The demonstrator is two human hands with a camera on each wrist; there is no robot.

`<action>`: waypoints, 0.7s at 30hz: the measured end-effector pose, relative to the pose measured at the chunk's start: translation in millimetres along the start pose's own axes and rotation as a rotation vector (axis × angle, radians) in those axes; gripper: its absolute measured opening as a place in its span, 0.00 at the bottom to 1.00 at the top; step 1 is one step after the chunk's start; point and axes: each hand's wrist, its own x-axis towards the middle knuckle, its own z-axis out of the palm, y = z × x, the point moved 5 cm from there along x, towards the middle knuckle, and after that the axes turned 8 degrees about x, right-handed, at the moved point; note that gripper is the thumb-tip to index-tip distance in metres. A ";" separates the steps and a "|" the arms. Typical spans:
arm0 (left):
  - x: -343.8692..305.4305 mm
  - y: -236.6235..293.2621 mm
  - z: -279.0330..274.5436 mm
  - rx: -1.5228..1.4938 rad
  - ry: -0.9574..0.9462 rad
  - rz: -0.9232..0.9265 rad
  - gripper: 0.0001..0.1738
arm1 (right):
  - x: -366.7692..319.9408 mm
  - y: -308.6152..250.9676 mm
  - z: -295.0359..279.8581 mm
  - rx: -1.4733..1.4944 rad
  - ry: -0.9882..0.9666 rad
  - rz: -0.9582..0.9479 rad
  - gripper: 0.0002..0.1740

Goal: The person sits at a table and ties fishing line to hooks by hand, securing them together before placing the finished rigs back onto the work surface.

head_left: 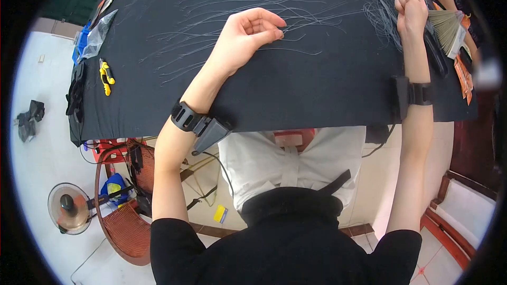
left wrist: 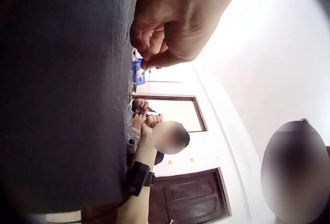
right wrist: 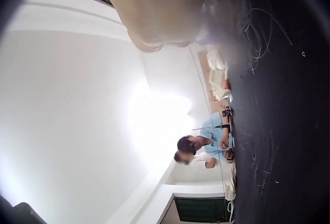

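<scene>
Left hand closest, thumb and forefinger apparently pinching one of the fine strands; the right hand is clenched, seemingly on strands too, beside the tangled bundle toward the desk's far right corner. Loose strands overlap mid-desk, nearer the far edge; a careless pull could snag them, or tighten the bundle into knots
</scene>
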 end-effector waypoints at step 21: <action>10.2 -37.7 -198.3 0.843 0.268 -0.299 0.09 | -49.0 29.9 53.7 -0.477 -0.491 0.210 0.12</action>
